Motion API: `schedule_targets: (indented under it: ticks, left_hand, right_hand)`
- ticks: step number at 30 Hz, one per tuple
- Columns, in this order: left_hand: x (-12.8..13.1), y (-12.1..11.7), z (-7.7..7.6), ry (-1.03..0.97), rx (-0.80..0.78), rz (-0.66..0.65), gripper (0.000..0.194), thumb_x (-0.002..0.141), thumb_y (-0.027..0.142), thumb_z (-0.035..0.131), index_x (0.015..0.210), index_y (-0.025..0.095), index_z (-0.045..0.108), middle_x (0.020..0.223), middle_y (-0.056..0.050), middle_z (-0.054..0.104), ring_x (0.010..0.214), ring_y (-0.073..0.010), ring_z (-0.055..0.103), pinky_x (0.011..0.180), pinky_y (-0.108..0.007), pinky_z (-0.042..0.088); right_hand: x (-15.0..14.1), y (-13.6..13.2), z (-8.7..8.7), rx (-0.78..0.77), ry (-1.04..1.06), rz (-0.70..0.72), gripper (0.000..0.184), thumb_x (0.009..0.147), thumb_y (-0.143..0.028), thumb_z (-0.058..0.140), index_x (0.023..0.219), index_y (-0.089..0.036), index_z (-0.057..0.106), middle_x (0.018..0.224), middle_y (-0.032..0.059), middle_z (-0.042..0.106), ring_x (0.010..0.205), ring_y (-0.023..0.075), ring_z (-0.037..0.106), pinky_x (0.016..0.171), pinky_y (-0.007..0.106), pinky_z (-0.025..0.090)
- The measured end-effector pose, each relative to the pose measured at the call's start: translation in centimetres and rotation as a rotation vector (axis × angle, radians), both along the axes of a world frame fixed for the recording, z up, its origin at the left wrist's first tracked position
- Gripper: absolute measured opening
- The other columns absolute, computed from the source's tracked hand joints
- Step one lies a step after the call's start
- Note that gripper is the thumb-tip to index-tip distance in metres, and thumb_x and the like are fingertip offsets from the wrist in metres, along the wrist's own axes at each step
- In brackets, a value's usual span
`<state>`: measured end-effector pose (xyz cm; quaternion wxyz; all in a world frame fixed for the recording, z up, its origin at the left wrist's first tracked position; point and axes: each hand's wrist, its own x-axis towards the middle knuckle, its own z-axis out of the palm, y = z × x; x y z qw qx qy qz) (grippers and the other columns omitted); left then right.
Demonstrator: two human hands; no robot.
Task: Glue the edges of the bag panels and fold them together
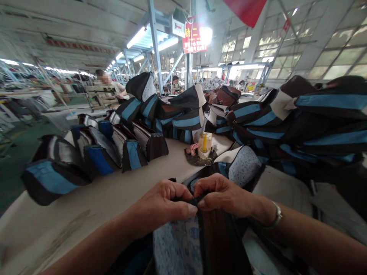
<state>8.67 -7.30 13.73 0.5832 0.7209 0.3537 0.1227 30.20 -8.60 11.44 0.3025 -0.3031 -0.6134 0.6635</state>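
Both hands meet at the near edge of the table over a bag piece (pixel 179 244) with dark brown and black outer material and a blue-and-white patterned lining. My left hand (pixel 169 200) pinches its dark upper edge between thumb and bent fingers. Right beside it, my right hand (pixel 220 194) pinches the same edge, fingertips nearly touching the left thumb. A bracelet (pixel 277 214) circles my right wrist. The lower part of the piece runs out of view at the bottom. Just beyond my hands lies another piece with patterned lining (pixel 245 168).
A glue-smeared container (pixel 205 143) with a yellow stick stands on a dark pad, a pink rag (pixel 192 149) beside it. Several black-and-blue bag pieces (pixel 133 152) line the left of the pale table (pixel 114 194); a tall pile (pixel 275 118) fills the right. A person (pixel 114 86) sits at a machine behind.
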Motion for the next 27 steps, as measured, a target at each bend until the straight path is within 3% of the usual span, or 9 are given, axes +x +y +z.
schedule_targets:
  ticks: [3, 7, 17, 20, 25, 27]
  left_hand:
    - [0.2, 0.1, 0.1, 0.075, 0.070, 0.038, 0.037, 0.080, 0.050, 0.064, 0.076, 0.013, 0.062, 0.064, 0.004, 0.044, 0.059, -0.0094, 0.036, 0.053, -0.025, 0.026]
    - [0.2, 0.1, 0.2, 0.139, 0.181, 0.036, 0.024, 0.085, 0.034, 0.055, 0.074, 0.014, 0.064, 0.063, 0.004, 0.044, 0.059, -0.0093, 0.038, 0.054, -0.024, 0.028]
    - [0.4, -1.0, -0.3, 0.082, 0.470, 0.064, 0.022, 0.084, 0.018, 0.052, 0.068, 0.015, 0.067, 0.069, 0.002, 0.054, 0.067, -0.0098, 0.051, 0.064, -0.022, 0.034]
    - [0.0, -1.0, -0.2, 0.078, 0.366, 0.041, 0.026, 0.088, 0.030, 0.055, 0.069, 0.015, 0.065, 0.069, 0.002, 0.052, 0.067, -0.0103, 0.048, 0.063, -0.022, 0.033]
    - [-0.6, -0.5, -0.8, 0.084, 0.027, 0.036, 0.054, 0.092, 0.061, 0.042, 0.066, 0.015, 0.054, 0.060, 0.004, 0.031, 0.055, -0.0097, 0.026, 0.051, -0.026, 0.021]
    - [-0.4, -0.4, -1.2, 0.072, -0.044, -0.015, 0.053, 0.087, 0.063, 0.050, 0.064, 0.016, 0.047, 0.060, 0.005, 0.026, 0.055, -0.0093, 0.020, 0.050, -0.026, 0.017]
  right_hand:
    - [-0.2, 0.0, -0.2, -0.033, 0.021, -0.015, 0.009, 0.072, -0.019, 0.064, 0.077, -0.013, 0.061, 0.059, -0.0051, 0.046, 0.054, 0.0066, 0.036, 0.050, 0.019, 0.026]
    - [-0.4, -0.1, -0.6, -0.057, 0.040, -0.038, 0.009, 0.072, -0.021, 0.065, 0.075, -0.013, 0.060, 0.058, -0.0056, 0.046, 0.054, 0.0068, 0.035, 0.050, 0.020, 0.025]
    - [-0.5, -0.9, -1.2, 0.268, -0.131, -0.232, 0.009, 0.072, -0.013, 0.067, 0.081, -0.014, 0.065, 0.069, -0.0023, 0.057, 0.061, 0.0092, 0.045, 0.055, 0.020, 0.035]
    - [-0.2, -1.1, -1.2, 0.338, -0.090, -0.197, 0.005, 0.076, -0.015, 0.069, 0.079, -0.014, 0.066, 0.073, -0.0008, 0.059, 0.065, 0.0103, 0.051, 0.059, 0.021, 0.039]
    - [0.3, -1.2, -1.5, 0.579, -0.093, -0.132, 0.003, 0.083, -0.017, 0.066, 0.084, -0.015, 0.068, 0.080, 0.0015, 0.059, 0.071, 0.0119, 0.055, 0.064, 0.023, 0.042]
    - [0.4, -1.3, -1.6, 0.685, -0.103, -0.116, 0.004, 0.085, -0.018, 0.064, 0.085, -0.015, 0.067, 0.079, 0.0018, 0.057, 0.069, 0.0112, 0.054, 0.063, 0.023, 0.041]
